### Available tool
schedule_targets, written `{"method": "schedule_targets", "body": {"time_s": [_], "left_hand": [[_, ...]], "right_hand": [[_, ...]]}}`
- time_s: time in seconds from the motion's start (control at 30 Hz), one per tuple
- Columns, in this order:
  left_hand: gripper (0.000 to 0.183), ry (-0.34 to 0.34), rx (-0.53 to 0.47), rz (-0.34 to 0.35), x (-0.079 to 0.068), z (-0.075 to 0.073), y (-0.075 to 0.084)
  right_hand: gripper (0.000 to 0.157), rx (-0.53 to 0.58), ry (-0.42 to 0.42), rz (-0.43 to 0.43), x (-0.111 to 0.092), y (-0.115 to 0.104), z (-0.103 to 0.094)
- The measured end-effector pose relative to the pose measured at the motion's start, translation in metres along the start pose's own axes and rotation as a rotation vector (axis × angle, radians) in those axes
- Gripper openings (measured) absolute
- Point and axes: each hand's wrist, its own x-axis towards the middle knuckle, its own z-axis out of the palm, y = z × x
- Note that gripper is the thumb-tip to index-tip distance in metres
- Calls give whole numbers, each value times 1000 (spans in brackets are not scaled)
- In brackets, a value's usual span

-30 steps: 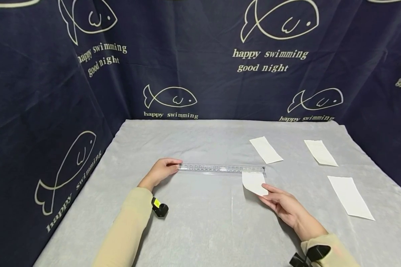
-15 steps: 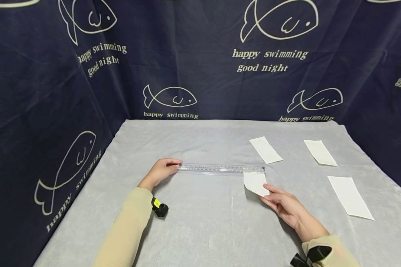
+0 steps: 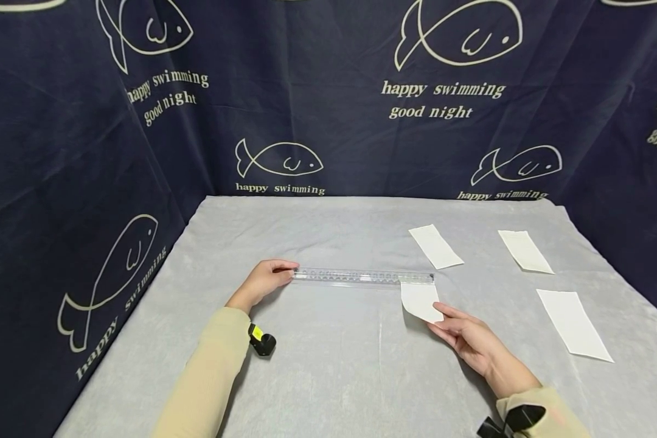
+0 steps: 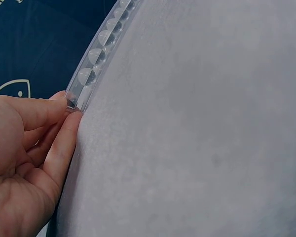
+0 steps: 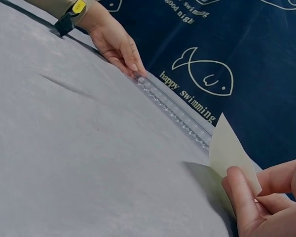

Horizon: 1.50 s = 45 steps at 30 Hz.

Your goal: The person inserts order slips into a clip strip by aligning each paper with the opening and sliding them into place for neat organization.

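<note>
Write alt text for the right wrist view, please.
A right hand pinches a pale paper slip raised off grey cloth, beside the near end of a clear plastic strip. The left hand holds its far end.

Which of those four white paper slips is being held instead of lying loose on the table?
The slip at the clear strip's right end: the right hand pinches its corner. The other three lie flat, untouched.

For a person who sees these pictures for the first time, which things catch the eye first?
The long clear strip lying across the middle of the grey cloth, its left end pinched by the left hand. At its right end, the right hand holds a white paper slip. Behind hangs a navy fish-print curtain.
</note>
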Motion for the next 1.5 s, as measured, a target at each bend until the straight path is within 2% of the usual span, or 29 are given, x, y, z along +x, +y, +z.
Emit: {"method": "schedule_targets", "body": {"time_s": [0.17, 0.4, 0.6, 0.73, 0.93, 1.13, 1.37, 1.5], "left_hand": [[26, 3, -1, 3, 0, 0, 0], [26, -1, -23, -7, 1, 0, 1], [26, 7, -2, -5, 1, 0, 1], [26, 9, 1, -4, 1, 0, 1], [26, -3, -13, -14, 1, 0, 1], [27, 0, 17, 3, 1, -1, 2], [26, -4, 10, -8, 0, -1, 1], [26, -2, 7, -7, -1, 0, 2]], "right_hand": [[62, -5, -4, -2, 0, 0, -1], [51, -85, 9, 9, 0, -1, -4], [71, -149, 9, 2, 0, -2, -4], [77, -182, -2, -15, 1, -2, -3], [77, -173, -15, -25, 0, -3, -2], [74, -155, -13, -28, 1, -3, -2], [74, -174, -17, -22, 2, -3, -3], [69, -189, -12, -9, 1, -4, -4]]}}
